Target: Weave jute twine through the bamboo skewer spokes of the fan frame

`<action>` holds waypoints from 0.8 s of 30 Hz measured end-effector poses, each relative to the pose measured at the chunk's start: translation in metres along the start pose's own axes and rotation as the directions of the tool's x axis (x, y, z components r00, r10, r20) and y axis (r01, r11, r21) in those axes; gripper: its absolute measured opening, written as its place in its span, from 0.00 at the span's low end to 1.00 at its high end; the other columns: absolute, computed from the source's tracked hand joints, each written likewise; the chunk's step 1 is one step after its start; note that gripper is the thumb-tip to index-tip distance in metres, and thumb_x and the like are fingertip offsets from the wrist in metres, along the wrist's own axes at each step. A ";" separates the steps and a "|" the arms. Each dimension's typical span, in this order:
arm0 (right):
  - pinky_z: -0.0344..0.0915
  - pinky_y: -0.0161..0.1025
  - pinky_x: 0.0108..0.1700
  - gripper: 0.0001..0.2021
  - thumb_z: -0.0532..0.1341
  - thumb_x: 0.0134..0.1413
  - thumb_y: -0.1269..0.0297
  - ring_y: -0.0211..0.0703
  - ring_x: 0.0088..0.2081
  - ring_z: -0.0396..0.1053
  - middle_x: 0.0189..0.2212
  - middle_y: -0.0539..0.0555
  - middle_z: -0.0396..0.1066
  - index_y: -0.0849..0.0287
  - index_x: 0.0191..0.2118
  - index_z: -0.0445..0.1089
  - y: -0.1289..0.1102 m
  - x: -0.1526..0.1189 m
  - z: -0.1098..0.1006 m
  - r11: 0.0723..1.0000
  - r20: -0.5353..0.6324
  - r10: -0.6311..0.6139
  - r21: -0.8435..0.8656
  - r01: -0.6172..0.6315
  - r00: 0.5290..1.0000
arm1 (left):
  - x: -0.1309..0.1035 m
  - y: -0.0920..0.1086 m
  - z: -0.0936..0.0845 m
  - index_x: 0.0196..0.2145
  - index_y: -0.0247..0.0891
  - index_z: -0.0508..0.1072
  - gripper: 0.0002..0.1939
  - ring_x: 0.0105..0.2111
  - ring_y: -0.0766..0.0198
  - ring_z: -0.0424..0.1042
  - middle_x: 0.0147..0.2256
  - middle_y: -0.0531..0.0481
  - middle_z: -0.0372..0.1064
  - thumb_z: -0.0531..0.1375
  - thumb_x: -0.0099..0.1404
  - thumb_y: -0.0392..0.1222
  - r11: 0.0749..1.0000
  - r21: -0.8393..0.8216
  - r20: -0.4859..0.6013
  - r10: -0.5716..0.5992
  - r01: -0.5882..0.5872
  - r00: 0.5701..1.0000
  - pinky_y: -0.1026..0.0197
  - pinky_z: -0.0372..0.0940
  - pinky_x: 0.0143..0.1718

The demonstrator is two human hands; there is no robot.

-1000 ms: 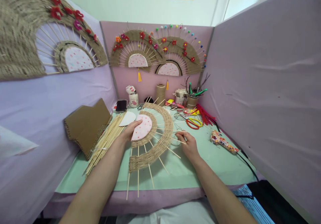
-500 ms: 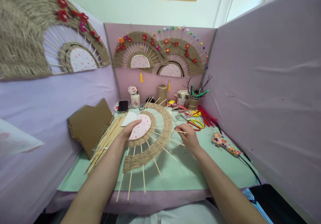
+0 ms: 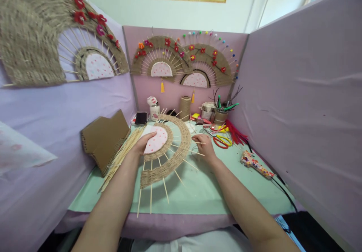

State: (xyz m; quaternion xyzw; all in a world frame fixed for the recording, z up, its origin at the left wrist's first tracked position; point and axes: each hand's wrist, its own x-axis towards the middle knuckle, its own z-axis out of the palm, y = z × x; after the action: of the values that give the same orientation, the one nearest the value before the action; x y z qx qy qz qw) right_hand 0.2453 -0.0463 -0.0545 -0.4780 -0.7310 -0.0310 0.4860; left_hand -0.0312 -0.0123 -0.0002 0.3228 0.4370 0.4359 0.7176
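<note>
A half-round fan frame (image 3: 181,150) of thin sticks, with two woven twine bands and a dotted pink-and-white centre, is held tilted over the green table. My left hand (image 3: 144,142) grips it at the straight side of the centre, thumb on top of the dotted cloth. Beyond the outer band, my right hand (image 3: 204,146) has its fingers pressed together around a stick end near the frame's right edge. Any twine between those fingers is too fine to tell. Bare stick ends fan out toward the table's front.
Cardboard (image 3: 106,139) and a bundle of sticks (image 3: 123,156) lie left. Behind stand a twine spool (image 3: 185,108) and a tool pot (image 3: 221,115). Scissors (image 3: 222,141), red strips (image 3: 236,133) and a patterned glue gun (image 3: 256,164) with its cord lie right. Finished fans (image 3: 161,43) hang behind.
The fan frame has turned slightly, and its lower stick ends sit a little higher. My right hand has shifted slightly left and up, still at the frame's right edge. The view has moved slightly.
</note>
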 end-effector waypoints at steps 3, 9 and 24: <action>0.52 0.41 0.44 0.11 0.53 0.58 0.59 0.42 0.36 0.67 0.31 0.52 0.73 0.56 0.32 0.70 0.001 -0.002 -0.009 0.999 -0.034 0.028 -0.030 -0.029 0.999 | 0.002 0.000 -0.002 0.42 0.28 0.71 0.12 0.19 0.60 0.73 0.25 0.41 0.75 0.54 0.61 0.34 1.000 0.022 -0.013 0.000 0.000 1.000 0.63 0.69 0.22; 0.51 0.41 0.43 0.11 0.54 0.58 0.59 0.41 0.33 0.65 0.29 0.51 0.71 0.57 0.31 0.69 -0.002 -0.001 -0.019 0.995 -0.151 0.067 -0.066 -0.078 0.986 | 0.004 0.002 -0.005 0.37 0.28 0.72 0.09 0.19 0.61 0.73 0.22 0.42 0.74 0.55 0.61 0.34 0.998 0.054 -0.038 -0.015 0.017 0.999 0.64 0.68 0.21; 0.55 0.40 0.40 0.10 0.53 0.57 0.60 0.43 0.35 0.63 0.29 0.53 0.69 0.58 0.33 0.69 0.006 0.001 -0.019 0.991 -0.196 0.129 -0.021 -0.136 0.972 | 0.005 0.002 -0.009 0.35 0.28 0.73 0.08 0.18 0.62 0.72 0.22 0.42 0.74 0.56 0.60 0.33 0.992 0.123 -0.043 -0.003 0.009 0.999 0.65 0.66 0.19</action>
State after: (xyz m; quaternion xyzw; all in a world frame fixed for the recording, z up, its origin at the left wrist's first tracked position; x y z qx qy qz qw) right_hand 0.2630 -0.0517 -0.0461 -0.5287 -0.6461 -0.0575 0.5475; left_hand -0.0387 -0.0062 -0.0043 0.3559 0.4793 0.4126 0.6880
